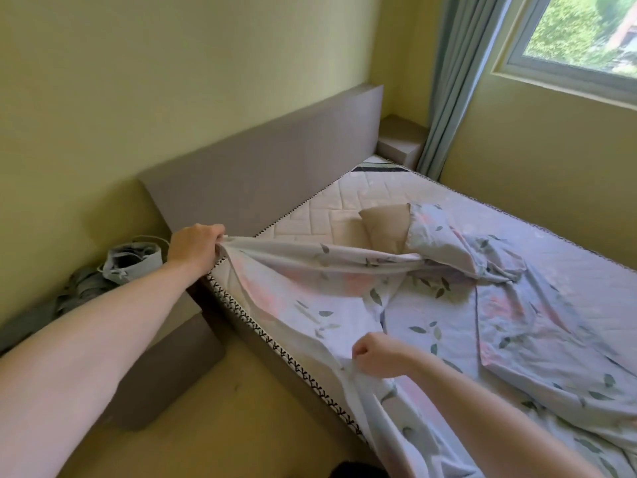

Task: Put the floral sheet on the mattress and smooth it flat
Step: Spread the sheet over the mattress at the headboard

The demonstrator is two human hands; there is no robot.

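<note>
The floral sheet (448, 305), pale with pink blooms and green leaves, lies rumpled over most of the quilted mattress (331, 215), whose head end near the headboard is bare. My left hand (194, 248) grips the sheet's edge at the mattress's near-left corner and holds it stretched taut. My right hand (375, 353) is closed on the sheet's edge lower along the left side. A tan pillow (387, 225) half in a floral case lies on the mattress near the head end.
A grey upholstered headboard (269, 160) runs along the yellow wall. A grey bedside ledge (165, 367) and a heap of grey cloth (131, 263) sit to the left. A window (586, 32) with a blue curtain (458, 81) is at the far right.
</note>
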